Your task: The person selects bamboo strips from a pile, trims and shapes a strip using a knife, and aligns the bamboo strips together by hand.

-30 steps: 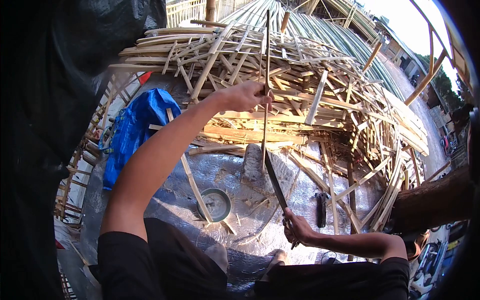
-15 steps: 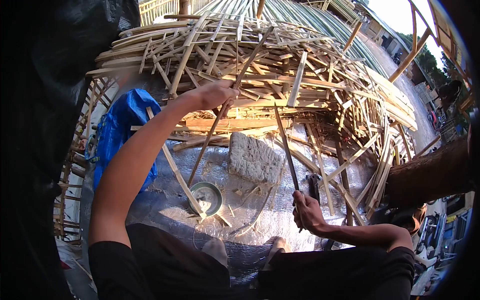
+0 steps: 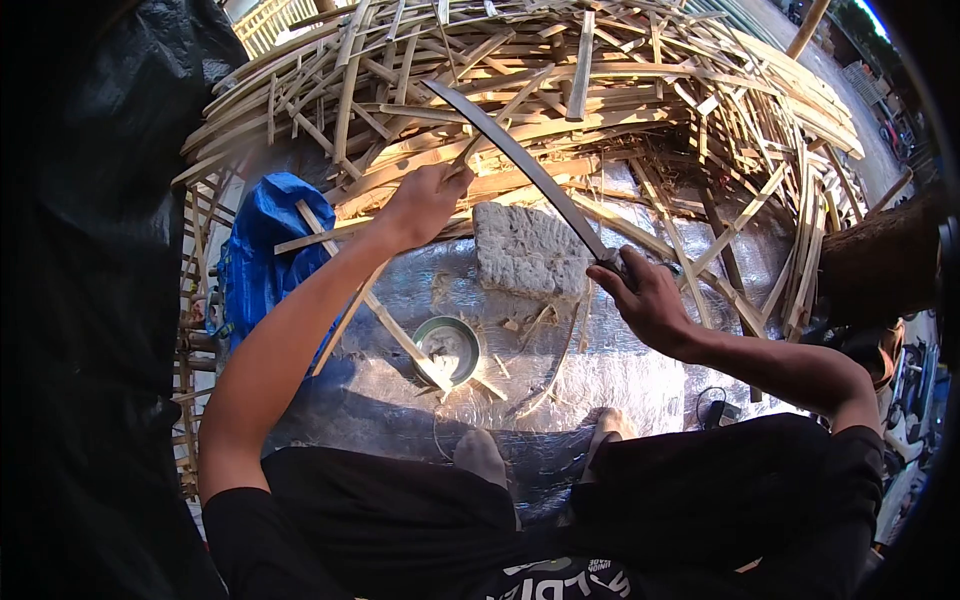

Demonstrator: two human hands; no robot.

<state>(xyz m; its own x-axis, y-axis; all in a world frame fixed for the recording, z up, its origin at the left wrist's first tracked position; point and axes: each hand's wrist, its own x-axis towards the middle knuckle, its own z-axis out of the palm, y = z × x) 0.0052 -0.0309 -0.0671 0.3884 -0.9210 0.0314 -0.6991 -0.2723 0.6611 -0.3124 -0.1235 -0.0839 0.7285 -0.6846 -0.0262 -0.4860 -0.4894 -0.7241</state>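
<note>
My left hand (image 3: 425,205) is closed around a thin bamboo strip (image 3: 347,318), which slants from the lower left up toward the pile. In my right hand (image 3: 645,300) I grip the handle of a machete (image 3: 530,165). Its long dark blade points up and to the left, and its tip lies above and beyond my left hand. In this view the blade crosses in front of the pile of bamboo strips (image 3: 400,160); whether it touches the held strip I cannot tell. Between my hands and a little below the blade, a rough grey block (image 3: 530,250) rests on the silvery sheet.
A round green-rimmed bowl (image 3: 474,368) sits on the silvery sheet (image 3: 640,385), with bamboo offcuts beside it. A blue bag or tarp (image 3: 262,262) is at the left, near black sheeting (image 3: 95,250). A thick log (image 3: 875,258) stands at the right. My feet are close below.
My right hand has risen, swinging the machete up and left across the view. My left hand has turned the bamboo strip to a flatter slant. The camera view has tilted downward.
</note>
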